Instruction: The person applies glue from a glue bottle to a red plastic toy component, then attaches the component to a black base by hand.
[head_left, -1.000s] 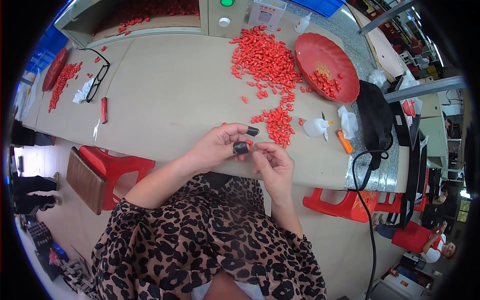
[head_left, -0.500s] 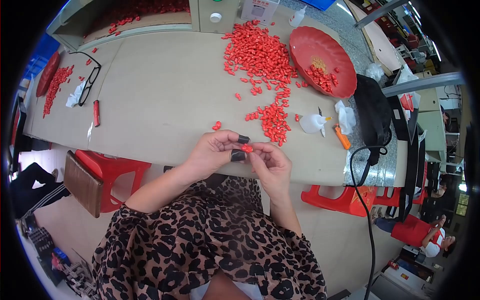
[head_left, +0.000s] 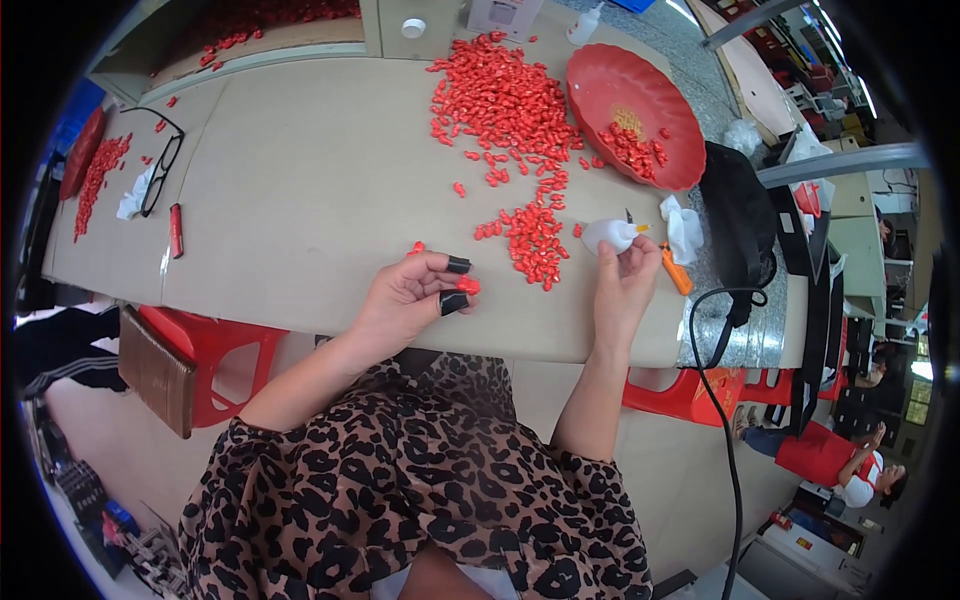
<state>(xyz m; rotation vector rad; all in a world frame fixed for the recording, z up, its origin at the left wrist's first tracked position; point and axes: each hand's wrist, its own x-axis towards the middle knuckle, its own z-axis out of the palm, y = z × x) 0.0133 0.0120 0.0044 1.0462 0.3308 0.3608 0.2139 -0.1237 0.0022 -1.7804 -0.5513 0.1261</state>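
Note:
My left hand [head_left: 400, 298] pinches a small shiny red bead-like piece [head_left: 468, 286] between thumb and forefinger, both tips wrapped in black. One more red piece [head_left: 416, 247] lies on the table just beyond that hand. My right hand [head_left: 626, 290] is at a white squeeze bottle [head_left: 600, 234] with a yellow tip, its thumb and fingers closed on the bottle near the neck. Left of the bottle is a small heap of red pieces [head_left: 537, 243], trailing back to a larger heap [head_left: 500, 100].
A red scalloped bowl [head_left: 690, 150] holds more pieces at the back right. Beside the bottle lie an orange-handled cutter [head_left: 677, 272], a crumpled tissue [head_left: 683, 232] and a black bag [head_left: 738, 215]. Glasses [head_left: 165, 170] and a red lighter-like stick [head_left: 176, 231] lie on the left.
My hands have come apart. The left keeps the red piece and has moved slightly left; the right has let go of it and reached right to the squeeze bottle.

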